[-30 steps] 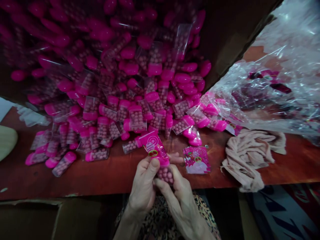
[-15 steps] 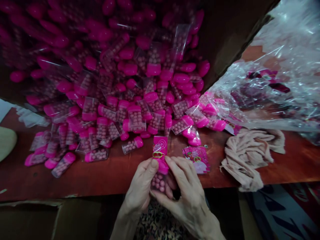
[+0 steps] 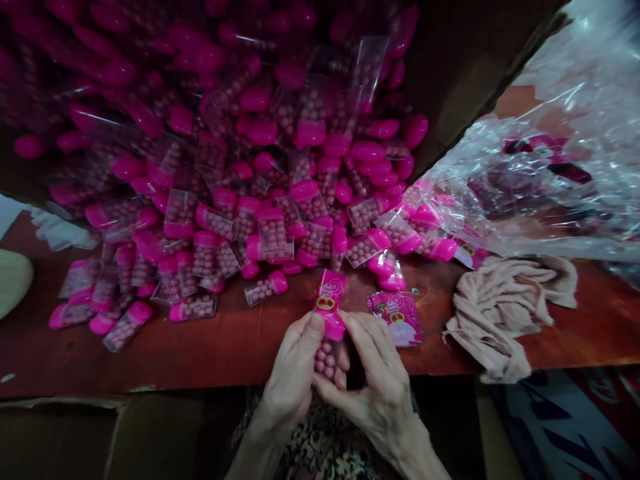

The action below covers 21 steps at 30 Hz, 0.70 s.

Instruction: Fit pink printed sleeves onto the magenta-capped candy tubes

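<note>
Both hands meet at the near edge of a red-brown table. My left hand and my right hand are closed together on one small clear candy tube with a pink cap and pink balls inside. A pink printed label sticks up from the tube's cap end between my thumbs. A short stack of the same pink labels lies flat on the table just right of my hands.
A big heap of pink-capped candy tubes spills from a dark cardboard box onto the table. A crumpled clear plastic bag lies at the right. A beige cloth lies beside it.
The label has swung from a leftward tilt to nearly upright over the tube. My right hand came up from under the tube and now wraps over it.
</note>
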### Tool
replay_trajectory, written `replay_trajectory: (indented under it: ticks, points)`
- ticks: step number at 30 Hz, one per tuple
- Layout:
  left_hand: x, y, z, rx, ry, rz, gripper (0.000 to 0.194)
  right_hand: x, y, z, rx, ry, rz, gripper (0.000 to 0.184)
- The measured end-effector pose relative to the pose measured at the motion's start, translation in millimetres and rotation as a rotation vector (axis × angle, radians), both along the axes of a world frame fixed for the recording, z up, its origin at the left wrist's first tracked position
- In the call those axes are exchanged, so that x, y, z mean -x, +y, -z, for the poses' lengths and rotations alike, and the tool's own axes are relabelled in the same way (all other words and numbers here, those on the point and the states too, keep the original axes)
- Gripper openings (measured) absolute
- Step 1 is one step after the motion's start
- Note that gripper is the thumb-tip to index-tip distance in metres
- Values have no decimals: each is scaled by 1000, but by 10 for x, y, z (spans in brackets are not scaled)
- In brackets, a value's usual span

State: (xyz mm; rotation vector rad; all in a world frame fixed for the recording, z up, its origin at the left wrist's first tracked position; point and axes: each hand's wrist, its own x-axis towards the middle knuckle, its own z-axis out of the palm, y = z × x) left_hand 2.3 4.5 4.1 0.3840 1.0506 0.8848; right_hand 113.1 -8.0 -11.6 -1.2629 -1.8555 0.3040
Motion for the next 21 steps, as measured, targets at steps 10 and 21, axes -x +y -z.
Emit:
replay_trajectory:
  ticks: [10, 21]
  points:
    - [68, 20, -70, -53, -63, 18, 22, -54, -14, 46, 418, 568, -55, 68]
    - [39, 6, 19, -149, 184, 32, 21, -119, 68, 82, 661, 1076, 203, 13]
